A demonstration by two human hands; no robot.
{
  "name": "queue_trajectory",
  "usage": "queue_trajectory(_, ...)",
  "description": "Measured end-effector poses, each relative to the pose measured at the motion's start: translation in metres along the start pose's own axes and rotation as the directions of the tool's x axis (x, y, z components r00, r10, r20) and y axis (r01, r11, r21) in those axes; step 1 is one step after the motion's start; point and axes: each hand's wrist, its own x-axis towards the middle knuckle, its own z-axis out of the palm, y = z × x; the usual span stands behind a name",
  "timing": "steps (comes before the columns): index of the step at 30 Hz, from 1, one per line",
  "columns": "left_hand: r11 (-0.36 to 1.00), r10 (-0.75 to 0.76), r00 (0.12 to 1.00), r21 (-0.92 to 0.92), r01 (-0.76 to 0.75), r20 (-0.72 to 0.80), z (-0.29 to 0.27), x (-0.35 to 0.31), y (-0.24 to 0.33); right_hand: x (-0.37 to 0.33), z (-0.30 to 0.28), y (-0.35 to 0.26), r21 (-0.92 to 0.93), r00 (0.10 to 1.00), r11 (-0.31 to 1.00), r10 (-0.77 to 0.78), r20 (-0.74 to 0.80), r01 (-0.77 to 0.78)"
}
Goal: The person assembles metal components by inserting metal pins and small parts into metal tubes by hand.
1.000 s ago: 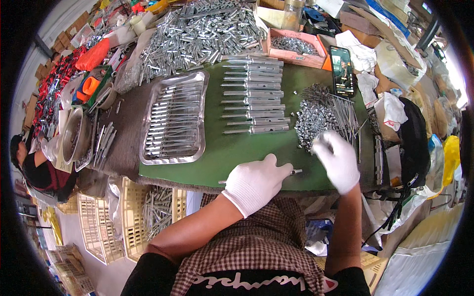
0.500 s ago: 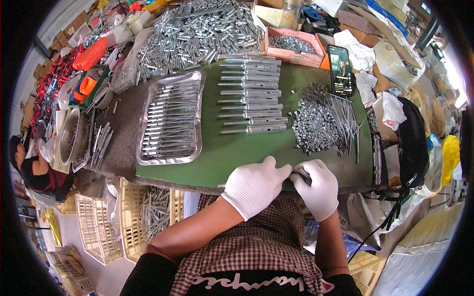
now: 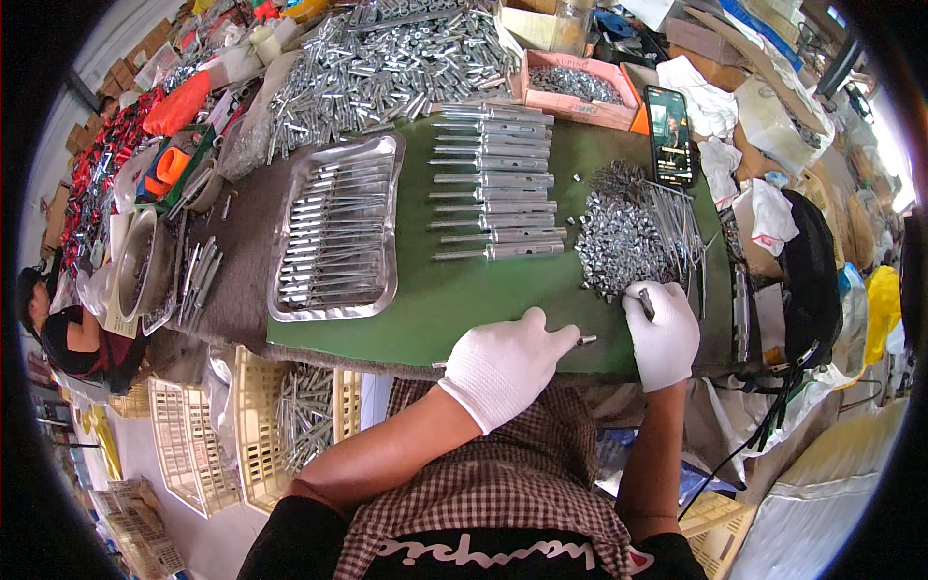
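Observation:
My left hand (image 3: 510, 365), in a white knit glove, is closed round a metal rod assembly. Its tube end (image 3: 586, 340) sticks out past the thumb, and a thin tip shows at the wrist side. My gloved right hand (image 3: 665, 333) pinches a small grey metal piece (image 3: 646, 303), partly hidden by the fingers. That hand is at the near edge of a pile of small metal nut-like parts (image 3: 619, 242). Left of the pile, a column of metal tubes with thin rods (image 3: 517, 208) lies side by side on the green mat (image 3: 416, 333).
A metal tray (image 3: 389, 266) of rods stands on the left. Behind are a heap of metal tubes (image 3: 387, 68), a pink box (image 3: 580, 108) of small parts and an upright phone (image 3: 669, 135). Thin rods (image 3: 681, 227) lie beside the pile. Another person (image 3: 82, 333) sits far left.
My right hand has come away from the left and moved right and forward to the pile's edge. The tube end in my left hand now shows.

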Motion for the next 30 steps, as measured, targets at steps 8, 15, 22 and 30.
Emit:
queue_trajectory(8, 0.999, 0.001, 1.0, 0.042, -0.001, -0.012, 0.002, -0.001, -0.001, -0.017, -0.013, -0.018, 0.303, 0.983, 0.953, -0.045, 0.18, -0.011)
queue_trajectory(15, 0.999, 0.019, 1.0, 0.031, -0.019, -0.016, 0.0, 0.0, 0.0, -0.033, -0.01, -0.033, 0.292, 0.975, 0.951, -0.155, 0.161, 0.103)
queue_trajectory(22, 1.0, 0.009, 1.0, 0.015, -0.009, 0.003, -0.001, 0.0, 0.001, -0.035, -0.002, -0.038, 0.161, 0.975, 0.978, -0.157, 0.159, 0.131)
queue_trajectory(30, 1.0, 0.02, 1.0, 0.018, -0.02, 0.013, -0.001, 0.0, -0.001, -0.029, -0.002, -0.032, 0.23, 0.962, 0.971, -0.115, 0.249, 0.057)
